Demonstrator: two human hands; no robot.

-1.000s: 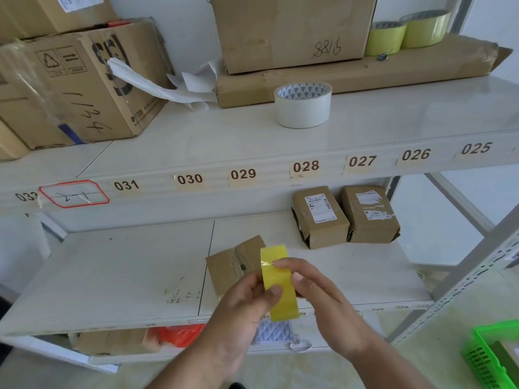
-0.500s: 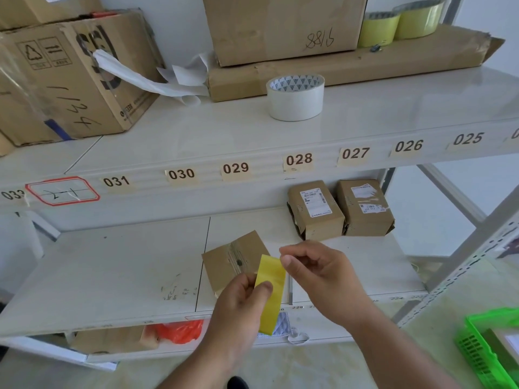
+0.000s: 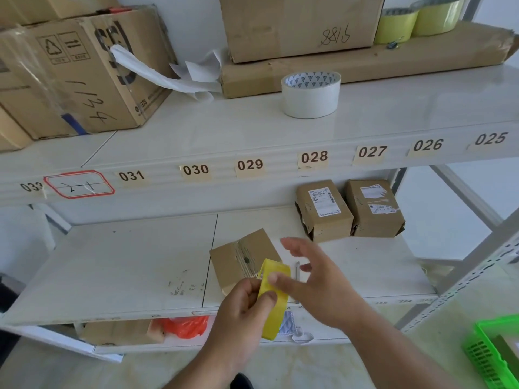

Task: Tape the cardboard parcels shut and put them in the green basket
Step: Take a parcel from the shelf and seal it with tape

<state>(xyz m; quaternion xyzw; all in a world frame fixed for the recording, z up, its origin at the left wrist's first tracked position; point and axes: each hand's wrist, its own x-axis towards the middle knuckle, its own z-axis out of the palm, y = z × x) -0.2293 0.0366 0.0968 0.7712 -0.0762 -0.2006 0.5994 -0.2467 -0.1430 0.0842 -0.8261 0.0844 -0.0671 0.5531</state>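
The left hand (image 3: 247,304) pinches one yellow tape roll (image 3: 273,299) over the lower shelf's (image 3: 126,265) front edge, while the right hand (image 3: 317,284) hovers beside it, fingers spread. Three parcels lie there: one (image 3: 238,256) behind the tape, two (image 3: 323,210) (image 3: 373,207) touching near the back right. The basket (image 3: 488,357) sits on the floor at right; three more tape rolls (image 3: 310,94) (image 3: 394,25) (image 3: 436,14) stand on the upper shelf (image 3: 224,127).

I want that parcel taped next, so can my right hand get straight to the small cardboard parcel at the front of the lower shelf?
Probably yes. The right hand is open beside the parcel, with nothing between them; the left hand holds the yellow tape roll just in front.
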